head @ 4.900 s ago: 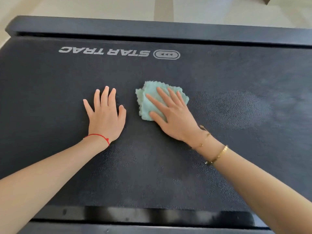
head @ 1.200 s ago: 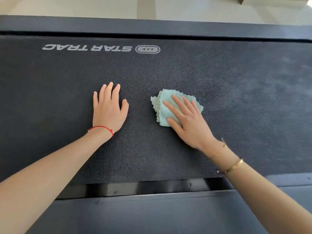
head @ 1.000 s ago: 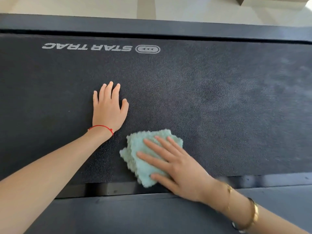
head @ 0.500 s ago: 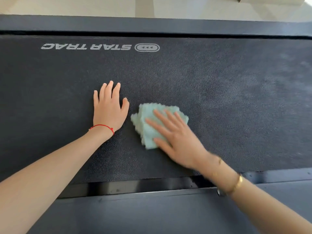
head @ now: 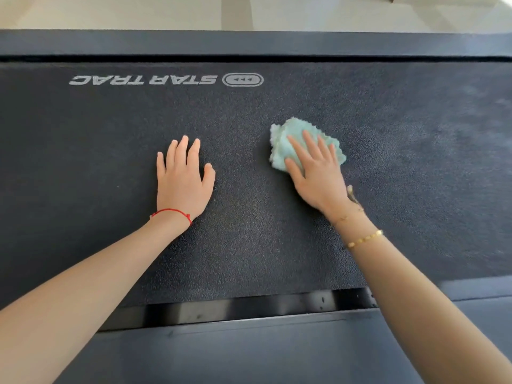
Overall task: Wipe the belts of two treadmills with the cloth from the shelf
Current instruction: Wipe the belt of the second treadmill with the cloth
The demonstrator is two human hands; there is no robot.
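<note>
A dark textured treadmill belt with a white STAR TRAC logo fills the view. A crumpled light green cloth lies on the belt right of centre. My right hand presses flat on the cloth with straight, spread fingers, covering its near part. My left hand rests flat on the bare belt to the left of the cloth, fingers straight, a red string on the wrist.
The treadmill's far side rail runs across the top, with pale floor beyond it. The near side rail lies under my forearms, with a dark gap along the belt's near edge.
My right hand slid the cloth towards the near edge of the belt, then back away and to the right. My left hand stayed in place.
</note>
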